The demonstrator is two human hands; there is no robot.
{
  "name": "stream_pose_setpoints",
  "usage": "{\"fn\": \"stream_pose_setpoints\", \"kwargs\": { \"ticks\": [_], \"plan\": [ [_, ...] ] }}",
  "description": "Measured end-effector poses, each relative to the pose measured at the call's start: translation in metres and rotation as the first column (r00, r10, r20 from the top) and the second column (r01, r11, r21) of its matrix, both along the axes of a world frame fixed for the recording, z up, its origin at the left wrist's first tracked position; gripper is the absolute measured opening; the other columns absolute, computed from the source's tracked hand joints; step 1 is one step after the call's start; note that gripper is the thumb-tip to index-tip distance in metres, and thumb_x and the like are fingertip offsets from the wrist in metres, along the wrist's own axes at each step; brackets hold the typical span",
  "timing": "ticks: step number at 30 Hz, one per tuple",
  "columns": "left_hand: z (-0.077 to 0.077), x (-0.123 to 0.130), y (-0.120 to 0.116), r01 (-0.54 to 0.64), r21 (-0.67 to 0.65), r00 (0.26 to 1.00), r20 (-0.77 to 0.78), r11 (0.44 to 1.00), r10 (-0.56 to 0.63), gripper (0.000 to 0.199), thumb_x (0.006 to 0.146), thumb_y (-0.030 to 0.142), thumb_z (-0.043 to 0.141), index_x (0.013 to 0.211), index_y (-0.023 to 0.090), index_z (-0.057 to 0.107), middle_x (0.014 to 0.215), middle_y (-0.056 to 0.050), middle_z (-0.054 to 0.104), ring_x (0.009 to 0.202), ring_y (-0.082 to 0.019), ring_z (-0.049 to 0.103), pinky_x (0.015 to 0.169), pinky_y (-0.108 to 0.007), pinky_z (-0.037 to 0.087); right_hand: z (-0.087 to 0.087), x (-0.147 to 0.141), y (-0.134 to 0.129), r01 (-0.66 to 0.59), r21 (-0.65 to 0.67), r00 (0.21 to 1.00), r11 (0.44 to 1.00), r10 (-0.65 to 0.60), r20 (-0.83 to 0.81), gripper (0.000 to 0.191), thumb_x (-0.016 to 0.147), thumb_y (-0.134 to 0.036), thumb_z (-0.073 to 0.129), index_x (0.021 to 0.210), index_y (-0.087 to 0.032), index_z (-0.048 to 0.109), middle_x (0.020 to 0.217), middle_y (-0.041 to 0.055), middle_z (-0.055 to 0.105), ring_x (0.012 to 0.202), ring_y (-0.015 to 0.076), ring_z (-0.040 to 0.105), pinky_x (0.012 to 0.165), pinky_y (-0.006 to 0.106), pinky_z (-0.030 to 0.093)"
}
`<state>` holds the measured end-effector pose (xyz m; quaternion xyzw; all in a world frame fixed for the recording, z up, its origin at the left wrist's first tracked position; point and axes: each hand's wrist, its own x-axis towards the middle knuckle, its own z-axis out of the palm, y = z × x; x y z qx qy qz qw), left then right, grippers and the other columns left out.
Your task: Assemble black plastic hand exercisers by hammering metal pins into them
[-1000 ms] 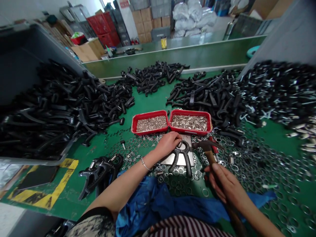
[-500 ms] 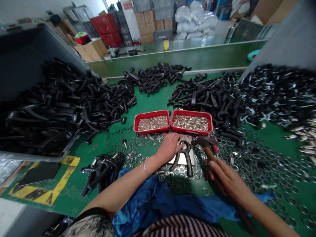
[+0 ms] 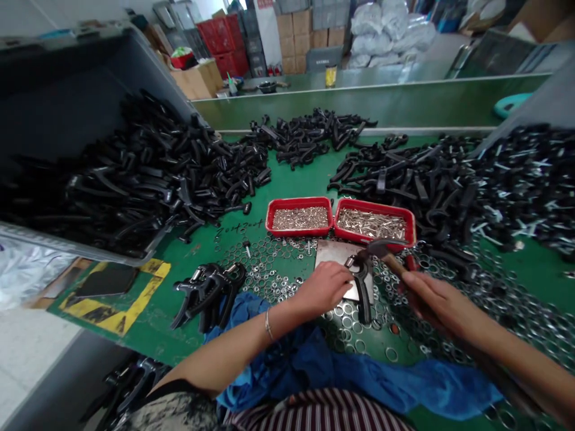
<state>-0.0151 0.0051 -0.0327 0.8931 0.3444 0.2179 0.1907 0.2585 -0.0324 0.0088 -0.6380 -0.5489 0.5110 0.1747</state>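
My left hand is closed around one handle of a black plastic spring clamp, partly hidden by the fingers. The clamp lies over a flat metal plate, its upper end near the plate's right side. In my right hand is a hammer with a wooden handle. The hammer's dark head hangs at the clamp's upper end; whether they touch I cannot tell. Loose metal rings lie around the plate.
Two red trays of small metal pins stand behind the plate. Black clamp parts spill from a grey bin at left, and more are heaped at right. Assembled clamps sit left of a blue cloth. A phone lies inside yellow-black tape.
My left hand has moved from the clamp's top down to its handle, and the clamp has turned. The hammer head has come over the clamp's upper end. The view has shifted.
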Motion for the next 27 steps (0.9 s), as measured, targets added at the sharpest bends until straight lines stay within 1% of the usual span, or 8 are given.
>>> {"fn": "stream_pose_setpoints", "kwargs": {
  "ticks": [5,7,9,12,14,17,24,27],
  "plan": [
    [-0.001,-0.060,0.026,-0.446,-0.032,0.886,0.121,0.894,0.447,0.015,0.097,0.024,0.052,0.101,0.018,0.065,0.102,-0.007,0.067,0.101,-0.021,0.058,0.096,-0.038,0.044,-0.013,0.003,-0.085,0.167,-0.418,0.930,0.893,-0.284,-0.235,0.059,0.087,-0.076,0.035,0.091,-0.022,0.059,0.050,-0.0034,0.053,0.028,0.0095,0.037,0.029,0.022,0.034],
    [-0.008,-0.073,0.037,-0.431,-0.011,0.901,0.040,0.902,0.432,0.015,0.096,0.022,0.052,0.101,0.018,0.066,0.101,-0.007,0.066,0.100,-0.021,0.057,0.095,-0.038,0.044,-0.023,-0.003,-0.108,0.187,-0.487,0.913,0.853,-0.334,-0.234,0.058,0.089,-0.074,0.032,0.090,-0.023,0.060,0.050,-0.0030,0.054,0.028,0.0108,0.040,0.029,0.023,0.036],
    [-0.016,-0.073,0.046,-0.349,0.025,0.935,-0.056,0.937,0.350,0.018,0.096,0.022,0.051,0.103,0.019,0.067,0.103,-0.007,0.064,0.101,-0.021,0.056,0.094,-0.037,0.044,-0.031,-0.005,-0.114,0.198,-0.425,0.938,0.883,-0.297,-0.179,0.057,0.091,-0.072,0.031,0.090,-0.023,0.061,0.053,-0.0010,0.058,0.031,0.0142,0.047,0.031,0.026,0.041],
    [-0.022,-0.060,0.059,-0.294,0.085,0.942,-0.146,0.952,0.304,0.019,0.095,0.024,0.053,0.102,0.019,0.069,0.101,-0.007,0.063,0.100,-0.022,0.056,0.091,-0.037,0.044,-0.033,0.011,-0.096,0.067,-0.110,0.995,0.992,-0.059,0.080,0.048,0.088,-0.069,0.044,0.090,-0.025,0.064,0.071,0.0054,0.071,0.055,0.0248,0.067,0.049,0.036,0.053],
    [-0.022,-0.052,0.065,-0.289,0.097,0.939,-0.168,0.952,0.302,0.017,0.093,0.023,0.055,0.099,0.018,0.070,0.099,-0.007,0.062,0.098,-0.022,0.056,0.089,-0.037,0.044,-0.028,0.029,-0.072,-0.042,0.094,0.946,0.995,0.009,0.323,0.043,0.088,-0.065,0.048,0.092,-0.026,0.064,0.085,0.0078,0.074,0.073,0.0297,0.071,0.064,0.040,0.055],
    [-0.019,-0.050,0.072,-0.270,0.105,0.940,-0.188,0.957,0.286,0.014,0.091,0.024,0.059,0.097,0.018,0.071,0.098,-0.008,0.063,0.099,-0.023,0.057,0.088,-0.038,0.043,-0.020,0.049,-0.028,-0.101,0.261,0.813,0.960,-0.072,0.578,0.040,0.094,-0.059,0.041,0.099,-0.024,0.059,0.093,0.0123,0.072,0.080,0.0308,0.070,0.072,0.042,0.051],
    [-0.015,-0.056,0.068,-0.235,0.140,0.934,-0.240,0.962,0.264,0.015,0.091,0.024,0.060,0.101,0.018,0.069,0.104,-0.008,0.063,0.102,-0.024,0.056,0.085,-0.038,0.042,-0.042,0.026,0.036,-0.238,0.216,0.549,0.947,-0.053,0.834,0.052,0.095,-0.061,0.033,0.091,-0.017,0.060,0.100,0.0180,0.067,0.080,0.0320,0.068,0.060,0.038,0.045],
    [-0.019,-0.057,0.068,-0.256,0.083,0.945,-0.188,0.963,0.267,0.016,0.091,0.022,0.060,0.103,0.018,0.069,0.106,-0.007,0.063,0.103,-0.023,0.057,0.086,-0.036,0.042,-0.039,0.026,0.037,-0.266,0.210,0.573,0.941,-0.020,0.819,0.049,0.095,-0.061,0.034,0.087,-0.018,0.058,0.090,0.0165,0.068,0.075,0.0304,0.067,0.059,0.036,0.042]
  ]
}}
